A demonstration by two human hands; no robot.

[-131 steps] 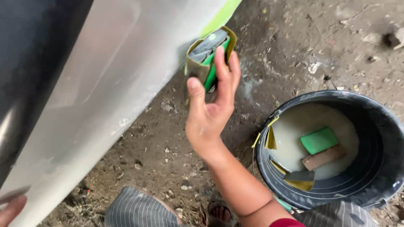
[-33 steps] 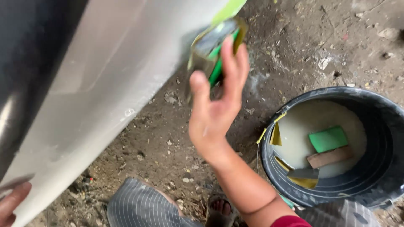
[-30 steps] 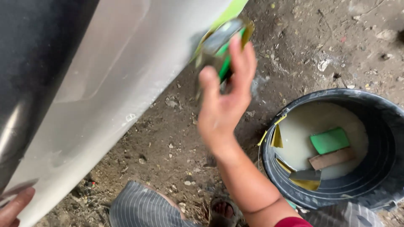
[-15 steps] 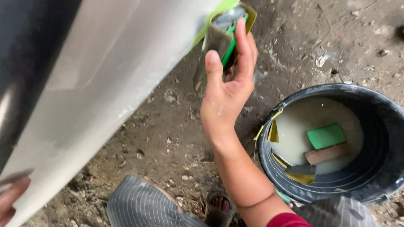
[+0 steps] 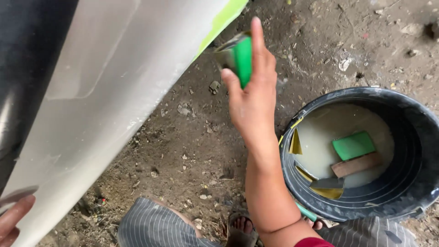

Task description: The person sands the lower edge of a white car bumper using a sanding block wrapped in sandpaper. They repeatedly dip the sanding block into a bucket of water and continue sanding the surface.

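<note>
1. The green rectangular sanding block (image 5: 242, 59) wrapped in grey abrasive paper is pinched by the right hand (image 5: 251, 98) at 12 o'clock, against the grey primed curved panel (image 5: 114, 82) edge.
2. The wet block may slip if the pinch is loosened.
3. The black round plastic bucket (image 5: 411, 183) of murky water, at 4 o'clock, may be knocked by the elbow.
4. The left hand (image 5: 13, 219) is only partly seen; its grip cannot be told.

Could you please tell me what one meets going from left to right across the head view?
Left hand at the lower edge, grey body panel, right hand holding a green block wrapped in sandpaper, black bucket of cloudy water with a green block floating in it.

Bare dirt ground (image 5: 183, 151), black bucket (image 5: 411, 183), scattered pebbles, perhaps debris
</note>
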